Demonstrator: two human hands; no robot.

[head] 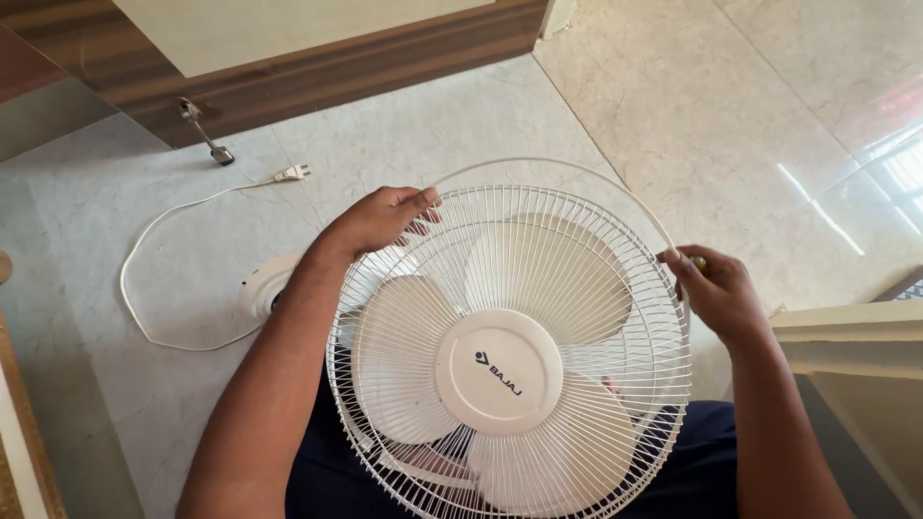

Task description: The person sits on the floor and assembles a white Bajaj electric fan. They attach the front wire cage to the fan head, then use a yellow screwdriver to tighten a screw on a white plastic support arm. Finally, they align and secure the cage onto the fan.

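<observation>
The white fan guard (510, 356) lies over the person's lap, its wire grille facing up, with three pale blades under it. The left hand (385, 216) holds the guard's far-left rim, fingers curled around the wires. The right hand (716, 288) is at the guard's right edge, fingers closed on a thin white rim ring (577, 173) (a small yellow thing shows there, unclear). Left of the guard, a white cord (144, 288) with plug (293, 173) lies on the floor (731, 115).
</observation>
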